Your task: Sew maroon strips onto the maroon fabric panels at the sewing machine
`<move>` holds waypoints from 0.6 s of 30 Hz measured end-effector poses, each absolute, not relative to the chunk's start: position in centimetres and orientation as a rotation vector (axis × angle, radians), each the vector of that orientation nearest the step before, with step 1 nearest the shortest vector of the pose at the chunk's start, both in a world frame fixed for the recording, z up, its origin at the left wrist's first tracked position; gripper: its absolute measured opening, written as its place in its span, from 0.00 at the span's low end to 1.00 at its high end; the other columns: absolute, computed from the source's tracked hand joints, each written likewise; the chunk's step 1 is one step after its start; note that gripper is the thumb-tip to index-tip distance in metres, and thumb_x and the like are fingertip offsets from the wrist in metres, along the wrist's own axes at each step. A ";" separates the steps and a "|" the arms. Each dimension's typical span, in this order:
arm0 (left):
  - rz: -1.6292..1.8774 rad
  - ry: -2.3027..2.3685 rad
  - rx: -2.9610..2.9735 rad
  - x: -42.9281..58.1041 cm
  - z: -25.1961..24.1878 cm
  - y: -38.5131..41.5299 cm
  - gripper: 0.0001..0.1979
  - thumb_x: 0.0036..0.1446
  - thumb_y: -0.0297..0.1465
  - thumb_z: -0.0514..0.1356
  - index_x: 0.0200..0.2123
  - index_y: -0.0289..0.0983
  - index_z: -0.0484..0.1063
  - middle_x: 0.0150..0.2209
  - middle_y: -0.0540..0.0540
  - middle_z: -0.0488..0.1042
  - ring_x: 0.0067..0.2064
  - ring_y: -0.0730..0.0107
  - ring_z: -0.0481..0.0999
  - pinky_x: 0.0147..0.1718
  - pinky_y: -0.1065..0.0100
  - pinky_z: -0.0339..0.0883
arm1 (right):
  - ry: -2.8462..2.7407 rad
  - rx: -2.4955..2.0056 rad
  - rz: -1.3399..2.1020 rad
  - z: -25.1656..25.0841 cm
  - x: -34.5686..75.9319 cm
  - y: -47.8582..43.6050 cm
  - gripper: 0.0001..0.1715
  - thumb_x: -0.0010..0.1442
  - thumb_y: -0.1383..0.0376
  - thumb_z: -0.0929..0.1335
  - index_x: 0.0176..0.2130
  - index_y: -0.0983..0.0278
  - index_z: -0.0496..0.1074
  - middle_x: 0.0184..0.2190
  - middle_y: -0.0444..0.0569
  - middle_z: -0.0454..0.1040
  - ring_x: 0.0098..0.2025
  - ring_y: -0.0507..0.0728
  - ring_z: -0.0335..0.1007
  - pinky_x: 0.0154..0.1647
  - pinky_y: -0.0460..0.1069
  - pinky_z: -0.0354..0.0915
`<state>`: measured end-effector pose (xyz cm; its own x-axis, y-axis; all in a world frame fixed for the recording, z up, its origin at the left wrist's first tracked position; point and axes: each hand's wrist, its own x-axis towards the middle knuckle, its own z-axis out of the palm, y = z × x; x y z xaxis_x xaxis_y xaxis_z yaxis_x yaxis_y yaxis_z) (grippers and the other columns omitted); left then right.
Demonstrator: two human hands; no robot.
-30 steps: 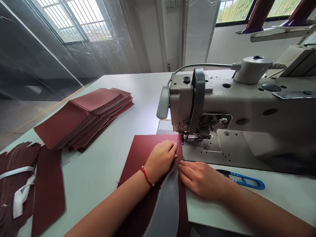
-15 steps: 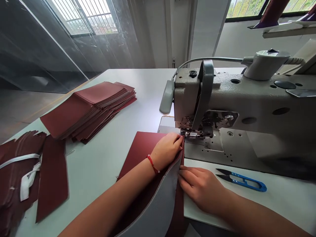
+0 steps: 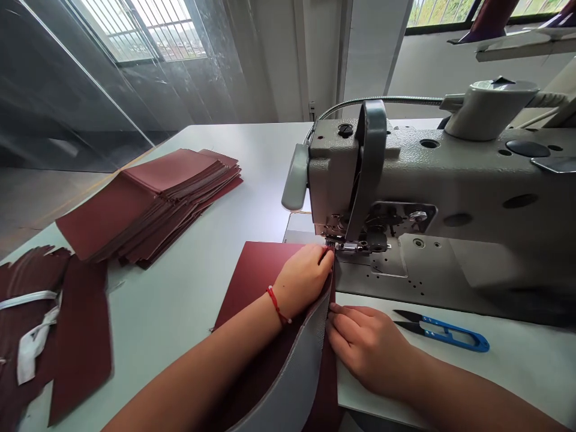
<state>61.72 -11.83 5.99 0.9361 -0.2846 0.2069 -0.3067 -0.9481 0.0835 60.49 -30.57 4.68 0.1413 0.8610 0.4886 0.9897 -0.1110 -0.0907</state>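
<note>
Dark red leather-like panels lie layered at the sewing machine, their right edge running up to the presser foot. The upper layer curls up and shows a grey underside. My left hand, with a red string bracelet at the wrist, pinches the layered edge just in front of the needle area. Lower down the same edge, my right hand has its fingers closed on the panels. The needle itself is too small to make out behind the machine's parts.
Blue thread snips lie right of my right hand. A stack of folded red panels sits at the left back of the white table. Nearer, a bundle of dark red pieces is tied with a white strip.
The view has shifted slightly, so the stacks appear farther left. Both hands keep their hold on the panel edge, with little movement relative to the machine.
</note>
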 end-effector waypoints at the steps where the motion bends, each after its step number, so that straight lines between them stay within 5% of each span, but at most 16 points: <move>1: 0.305 -0.471 2.970 61.7 6.0 -11.8 0.10 0.64 0.25 0.51 0.44 0.36 0.70 0.44 0.41 0.73 0.45 0.60 0.72 0.43 0.62 0.70 | -1.767 -2.033 -0.460 4.7 60.4 -30.4 0.18 0.59 0.78 0.58 0.26 0.65 0.70 0.29 0.54 0.71 0.38 0.59 0.71 0.43 0.52 0.69; 18: 0.299 -0.461 3.076 61.5 6.0 -11.9 0.08 0.66 0.28 0.53 0.42 0.36 0.71 0.42 0.43 0.73 0.42 0.62 0.72 0.36 0.65 0.69 | -1.803 -1.993 -0.551 4.9 60.5 -30.4 0.18 0.64 0.77 0.57 0.36 0.70 0.75 0.29 0.54 0.73 0.32 0.57 0.70 0.44 0.52 0.69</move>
